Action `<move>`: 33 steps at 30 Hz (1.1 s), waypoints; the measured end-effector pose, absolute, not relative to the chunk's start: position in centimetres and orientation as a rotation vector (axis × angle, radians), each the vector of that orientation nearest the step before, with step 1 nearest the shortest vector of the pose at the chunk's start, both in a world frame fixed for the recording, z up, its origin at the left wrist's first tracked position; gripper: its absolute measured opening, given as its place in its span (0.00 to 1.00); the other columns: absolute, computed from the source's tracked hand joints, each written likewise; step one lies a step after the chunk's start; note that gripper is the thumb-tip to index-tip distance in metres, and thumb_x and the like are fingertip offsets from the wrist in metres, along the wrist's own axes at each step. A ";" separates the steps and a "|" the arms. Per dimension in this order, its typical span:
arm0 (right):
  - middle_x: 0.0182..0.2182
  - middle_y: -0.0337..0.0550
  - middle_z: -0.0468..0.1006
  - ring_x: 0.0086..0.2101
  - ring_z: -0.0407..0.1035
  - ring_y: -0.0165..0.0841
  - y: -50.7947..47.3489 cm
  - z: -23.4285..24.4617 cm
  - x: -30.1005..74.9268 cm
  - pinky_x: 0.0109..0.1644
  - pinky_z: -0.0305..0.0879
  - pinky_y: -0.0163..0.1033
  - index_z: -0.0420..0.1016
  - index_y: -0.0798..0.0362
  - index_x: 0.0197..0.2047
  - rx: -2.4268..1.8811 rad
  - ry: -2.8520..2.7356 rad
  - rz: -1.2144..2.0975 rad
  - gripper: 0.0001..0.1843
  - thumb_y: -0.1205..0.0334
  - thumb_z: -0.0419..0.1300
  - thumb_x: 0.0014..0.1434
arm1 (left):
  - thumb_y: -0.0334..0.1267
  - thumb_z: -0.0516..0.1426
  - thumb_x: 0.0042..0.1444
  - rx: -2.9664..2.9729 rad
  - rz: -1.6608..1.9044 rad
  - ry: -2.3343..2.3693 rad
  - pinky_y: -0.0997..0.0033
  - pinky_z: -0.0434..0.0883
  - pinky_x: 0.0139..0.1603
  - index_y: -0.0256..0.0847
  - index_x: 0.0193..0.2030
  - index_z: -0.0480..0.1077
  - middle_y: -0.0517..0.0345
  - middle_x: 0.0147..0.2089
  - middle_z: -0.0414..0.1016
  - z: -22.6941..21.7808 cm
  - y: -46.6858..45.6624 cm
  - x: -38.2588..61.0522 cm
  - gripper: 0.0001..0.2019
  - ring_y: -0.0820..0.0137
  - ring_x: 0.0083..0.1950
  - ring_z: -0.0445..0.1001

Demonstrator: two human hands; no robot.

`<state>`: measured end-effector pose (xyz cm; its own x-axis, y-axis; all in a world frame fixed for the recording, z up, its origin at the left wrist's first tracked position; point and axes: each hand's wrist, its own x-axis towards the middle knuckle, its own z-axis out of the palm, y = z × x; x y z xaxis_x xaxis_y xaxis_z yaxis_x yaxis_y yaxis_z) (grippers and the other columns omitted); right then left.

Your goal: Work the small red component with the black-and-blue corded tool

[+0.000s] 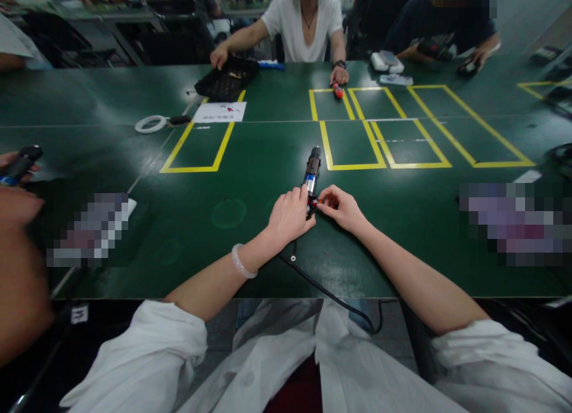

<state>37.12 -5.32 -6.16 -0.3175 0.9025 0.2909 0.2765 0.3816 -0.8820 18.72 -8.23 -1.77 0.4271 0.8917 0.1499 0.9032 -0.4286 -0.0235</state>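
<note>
My left hand point(291, 217) is closed around the lower body of an electric screwdriver point(311, 174), which lies on the green table with its narrow dark tip pointing away from me. A silver and blue section of its body shows above my fingers. At its right side, near the base, my right hand point(342, 209) pinches a small orange-red handled tool point(329, 201); its working end meets the red and black parts there, and the fingers hide most of it. A black cable point(326, 289) and a short wire with a ring terminal point(293, 258) come out below my left hand.
Yellow tape rectangles point(189, 170) mark the green table point(250, 264). Farther off are a white paper sheet point(218, 112), a white cable coil point(151, 124) and a black mesh bag point(226, 79). Co-workers sit opposite and at left; one touches a red tool point(338, 91). Blurred-out items lie both sides.
</note>
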 end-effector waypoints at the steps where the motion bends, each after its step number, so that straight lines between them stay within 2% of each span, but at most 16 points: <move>1: 0.27 0.35 0.69 0.25 0.62 0.28 -5.4 -6.1 37.1 0.31 0.60 0.36 0.69 0.51 0.38 -1.023 -1.841 0.907 0.07 0.61 0.64 0.58 | 0.45 0.54 0.61 -2.571 -0.177 -1.623 0.59 0.66 0.50 0.25 0.68 0.54 0.38 0.53 0.69 -1.8 -8.2 18.7 0.33 0.54 0.51 0.71; 7: 0.34 0.42 0.72 0.30 0.65 0.30 -5.5 -5.8 37.3 0.36 0.65 0.38 0.74 0.53 0.37 -0.982 -1.984 0.724 0.02 0.64 0.63 0.60 | 0.45 0.54 0.61 -2.581 -0.190 -1.644 0.60 0.65 0.50 0.26 0.67 0.55 0.39 0.52 0.69 -2.0 -8.2 18.6 0.32 0.55 0.51 0.72; 10: 0.38 0.45 0.73 0.34 0.68 0.32 -5.5 -5.7 37.6 0.39 0.67 0.39 0.77 0.53 0.39 -0.965 -2.001 0.686 0.03 0.64 0.62 0.61 | 0.45 0.54 0.62 -2.574 -0.188 -1.636 0.60 0.66 0.49 0.26 0.68 0.55 0.39 0.52 0.69 -2.0 -8.2 18.6 0.32 0.55 0.51 0.72; 20: 0.34 0.44 0.78 0.31 0.69 0.32 -6.3 -4.9 37.2 0.37 0.67 0.39 0.79 0.53 0.41 -1.036 -1.972 0.696 0.07 0.63 0.60 0.62 | 0.47 0.53 0.63 -2.543 -0.175 -1.639 0.60 0.65 0.49 0.26 0.69 0.55 0.39 0.53 0.69 -2.3 -8.3 18.7 0.33 0.55 0.51 0.71; 26: 0.31 0.41 0.79 0.28 0.69 0.31 -6.5 -4.6 37.1 0.34 0.65 0.37 0.75 0.52 0.38 -1.116 -1.896 0.705 0.05 0.62 0.59 0.61 | 0.57 0.49 0.66 -2.534 -0.176 -1.657 0.61 0.64 0.49 0.27 0.67 0.57 0.39 0.52 0.70 -1.7 -8.4 19.1 0.35 0.55 0.51 0.71; 30: 0.29 0.39 0.78 0.27 0.70 0.30 -6.4 -4.7 37.2 0.34 0.65 0.37 0.73 0.52 0.37 -1.122 -1.853 0.748 0.05 0.60 0.58 0.62 | 0.53 0.48 0.68 -2.498 -0.173 -1.717 0.61 0.65 0.49 0.30 0.65 0.60 0.40 0.51 0.70 -1.4 -8.1 19.5 0.29 0.55 0.51 0.72; 33: 0.30 0.40 0.79 0.26 0.70 0.30 -6.5 -4.8 37.3 0.34 0.66 0.37 0.73 0.52 0.37 -1.110 -1.829 0.801 0.05 0.60 0.58 0.62 | 0.52 0.50 0.66 -2.492 -0.184 -1.737 0.61 0.66 0.48 0.32 0.67 0.58 0.42 0.51 0.69 -1.4 -8.0 19.5 0.30 0.55 0.51 0.71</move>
<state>37.32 -6.45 -4.85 -0.2645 0.9085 0.3235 0.3785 0.4063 -0.8317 19.51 -8.00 -1.37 0.3430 0.9265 0.1547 0.9384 -0.3454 -0.0119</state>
